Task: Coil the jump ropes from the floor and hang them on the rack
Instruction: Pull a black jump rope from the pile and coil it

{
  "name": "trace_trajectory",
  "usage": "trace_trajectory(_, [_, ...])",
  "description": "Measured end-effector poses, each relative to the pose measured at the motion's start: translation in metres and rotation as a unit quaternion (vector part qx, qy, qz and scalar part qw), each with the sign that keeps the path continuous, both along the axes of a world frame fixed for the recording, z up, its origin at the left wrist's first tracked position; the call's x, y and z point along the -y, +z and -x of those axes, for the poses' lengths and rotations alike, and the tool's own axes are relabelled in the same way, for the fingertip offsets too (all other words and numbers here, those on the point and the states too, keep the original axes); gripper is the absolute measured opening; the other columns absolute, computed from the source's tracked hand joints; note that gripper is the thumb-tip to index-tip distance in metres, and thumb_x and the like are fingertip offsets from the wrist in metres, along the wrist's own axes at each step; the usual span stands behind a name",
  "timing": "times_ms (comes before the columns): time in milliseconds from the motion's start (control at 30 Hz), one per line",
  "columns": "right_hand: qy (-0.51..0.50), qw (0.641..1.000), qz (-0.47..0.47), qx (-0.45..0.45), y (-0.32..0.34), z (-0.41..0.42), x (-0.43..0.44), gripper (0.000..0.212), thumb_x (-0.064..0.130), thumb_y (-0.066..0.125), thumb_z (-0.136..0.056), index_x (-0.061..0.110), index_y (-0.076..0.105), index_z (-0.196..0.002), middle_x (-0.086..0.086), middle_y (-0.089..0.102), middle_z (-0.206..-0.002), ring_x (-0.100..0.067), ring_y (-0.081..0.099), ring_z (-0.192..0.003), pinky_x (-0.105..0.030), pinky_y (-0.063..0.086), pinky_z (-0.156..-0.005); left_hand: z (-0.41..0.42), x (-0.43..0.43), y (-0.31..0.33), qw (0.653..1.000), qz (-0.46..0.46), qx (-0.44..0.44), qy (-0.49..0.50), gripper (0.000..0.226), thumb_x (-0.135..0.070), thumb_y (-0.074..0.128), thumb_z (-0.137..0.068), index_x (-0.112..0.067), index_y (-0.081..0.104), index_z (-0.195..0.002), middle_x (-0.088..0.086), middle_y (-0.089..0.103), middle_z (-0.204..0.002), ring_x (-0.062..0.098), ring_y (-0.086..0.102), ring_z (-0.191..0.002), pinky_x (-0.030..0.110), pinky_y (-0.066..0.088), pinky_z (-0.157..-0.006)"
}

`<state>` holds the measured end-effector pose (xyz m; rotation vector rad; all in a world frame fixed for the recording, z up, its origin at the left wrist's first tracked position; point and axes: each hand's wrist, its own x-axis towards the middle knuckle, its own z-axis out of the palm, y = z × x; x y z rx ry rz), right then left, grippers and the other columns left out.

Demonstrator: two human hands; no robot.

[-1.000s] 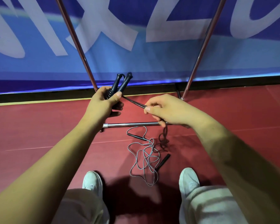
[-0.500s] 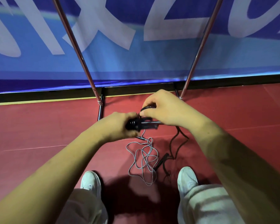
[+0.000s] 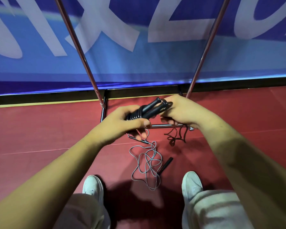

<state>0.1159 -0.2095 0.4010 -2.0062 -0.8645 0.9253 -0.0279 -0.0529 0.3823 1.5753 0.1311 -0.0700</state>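
Gripping one black jump rope point(image 3: 139, 114) by two handles point(image 3: 151, 104): left hand point(image 3: 122, 123); right hand point(image 3: 183, 111) curled round same rope. One grey jump rope point(image 3: 149, 162) on floor point(image 3: 40, 129). Two rack uprights point(image 3: 82, 52).

blue banner point(image 3: 139, 66) w/ huge white letters out back | red floor point(image 3: 40, 129) | white sneakers point(image 3: 191, 184) | pale baggy trousers point(image 3: 213, 212)
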Motion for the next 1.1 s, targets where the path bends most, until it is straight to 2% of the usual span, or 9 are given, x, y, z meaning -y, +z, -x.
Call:
trace_trajectory(133, [-0.002,0.999,-0.015,-0.039,0.001,0.005,-0.006,0.020,0.000,0.052,-0.097,0.011,0.069,-0.093,0.009,0.058,-0.046,-0.001,0.048,-0.043,-0.013,0.041,-0.047,-0.001,-0.002,0.006,0.997,0.068,0.026,0.038,0.025,-0.019,0.067,-0.077,-0.001,0.056,-0.091,0.013,0.055,-0.067,0.018,0.042,-0.043,0.021,0.033,-0.045])
trace_trajectory(233, [0.004,1.000,-0.003,-0.006,-0.001,0.005,-0.006,0.016,0.018,0.054,-0.100,0.009,0.067,-0.100,0.004,0.053,-0.055,-0.009,0.048,-0.048,-0.019,0.044,-0.053,-0.005,-0.006,0.007,0.985,0.108,0.004,0.134,0.026,-0.016,0.061,-0.079,-0.005,0.053,-0.100,0.015,0.053,-0.063,0.016,0.038,-0.042,0.022,0.023,-0.046])
trace_trajectory(367, [-0.011,0.999,-0.032,0.031,0.003,0.004,-0.004,0.014,0.021,0.067,-0.091,0.012,0.058,-0.098,0.002,0.058,-0.057,-0.006,0.044,-0.043,-0.017,0.038,-0.046,-0.006,-0.014,0.010,0.977,0.099,0.003,0.192,0.045,-0.020,0.062,-0.083,-0.014,0.059,-0.127,0.017,0.054,-0.068,0.020,0.040,-0.047,0.024,0.029,-0.047])
trace_trajectory(500, [0.006,0.999,-0.016,0.040,0.000,0.006,-0.005,0.002,0.014,0.062,-0.094,0.012,0.061,-0.094,-0.002,0.060,-0.061,-0.014,0.051,-0.047,-0.023,0.042,-0.049,-0.008,-0.019,0.011,0.967,0.068,-0.002,0.246,0.021,-0.013,0.058,-0.094,-0.007,0.063,-0.113,0.013,0.059,-0.070,0.020,0.042,-0.049,0.024,0.029,-0.049])
trace_trajectory(567, [0.008,0.999,-0.008,0.032,0.000,0.006,-0.004,0.010,0.016,0.057,-0.097,0.011,0.065,-0.094,-0.002,0.055,-0.059,-0.017,0.058,-0.050,-0.030,0.046,-0.056,-0.008,-0.025,0.010,0.958,0.059,-0.014,0.280,0.013,-0.012,0.059,-0.096,-0.006,0.062,-0.107,0.010,0.062,-0.071,0.020,0.045,-0.051,0.024,0.033,-0.049])
trace_trajectory(767, [0.051,0.999,-0.006,0.012,0.011,0.020,-0.010,0.012,0.022,0.064,-0.093,0.012,0.070,-0.096,0.008,0.041,-0.049,-0.013,0.039,-0.044,-0.021,0.032,-0.045,-0.010,-0.033,-0.006,0.935,-0.169,-0.049,0.309,0.022,-0.018,0.075,-0.087,-0.018,0.056,-0.098,-0.003,0.062,-0.079,0.014,0.053,-0.061,0.029,0.043,-0.061])
trace_trajectory(900, [0.087,0.992,0.003,0.092,0.020,0.027,-0.014,0.020,0.026,0.072,-0.086,0.007,0.073,-0.085,0.010,0.042,-0.045,-0.004,0.034,-0.042,-0.016,0.026,-0.044,-0.005,-0.030,-0.009,0.874,-0.424,-0.074,0.227,0.039,-0.032,0.075,-0.085,-0.018,0.051,-0.112,-0.003,0.060,-0.098,0.024,0.056,-0.086,0.037,0.046,-0.074])
trace_trajectory(1033, [0.076,0.990,0.005,0.117,0.022,0.027,-0.012,0.022,0.024,0.073,-0.085,0.003,0.072,-0.078,0.006,0.041,-0.050,-0.005,0.030,-0.045,-0.023,0.024,-0.045,-0.003,-0.025,-0.014,0.868,-0.476,-0.090,0.109,0.036,-0.035,0.073,-0.086,-0.023,0.046,-0.106,0.001,0.063,-0.094,0.027,0.054,-0.073,0.034,0.039,-0.062])
trace_trajectory(1100, [0.036,0.994,-0.009,0.104,0.023,0.022,-0.010,0.017,0.021,0.073,-0.085,0.005,0.072,-0.078,0.009,0.041,-0.047,-0.006,0.032,-0.042,-0.022,0.027,-0.044,-0.003,-0.024,-0.013,0.872,-0.481,-0.065,0.069,0.035,-0.031,0.074,-0.086,-0.022,0.047,-0.106,0.000,0.067,-0.097,0.028,0.058,-0.078,0.035,0.043,-0.064])
